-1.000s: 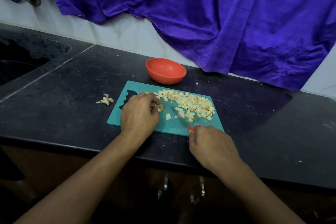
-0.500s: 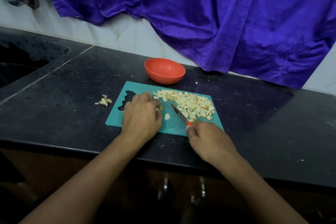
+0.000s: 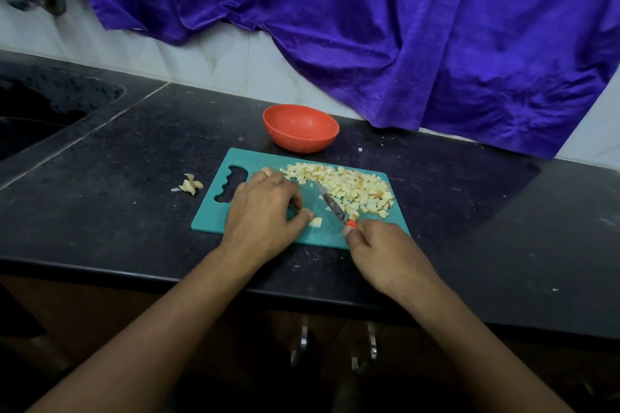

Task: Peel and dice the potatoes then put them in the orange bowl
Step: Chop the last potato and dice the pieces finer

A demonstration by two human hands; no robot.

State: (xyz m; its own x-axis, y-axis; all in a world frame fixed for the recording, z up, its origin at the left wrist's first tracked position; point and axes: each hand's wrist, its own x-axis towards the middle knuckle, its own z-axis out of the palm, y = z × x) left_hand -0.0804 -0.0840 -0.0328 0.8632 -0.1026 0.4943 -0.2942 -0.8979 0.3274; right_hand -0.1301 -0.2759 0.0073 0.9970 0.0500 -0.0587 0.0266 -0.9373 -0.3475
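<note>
R hand (image 3: 385, 255) clenches knife (image 3: 330, 204) handle, blade aimed 11 o'clock into diced potatoes (image 3: 355, 188) heaped toward 3 o'clock edge of teal board (image 3: 214, 221). L hand (image 3: 261, 211) curled on board, hold unclear. Orange bowl (image 3: 300, 127) just past 12 o'clock edge.

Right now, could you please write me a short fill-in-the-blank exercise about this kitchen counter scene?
1. The right hand grips a ___.
2. The orange bowl is ___ inside.
3. The diced potato is piled on the teal ___.
4. The scraps lie on the counter to the ___ of the left hand.

Missing words: knife; empty; cutting board; left.
</note>
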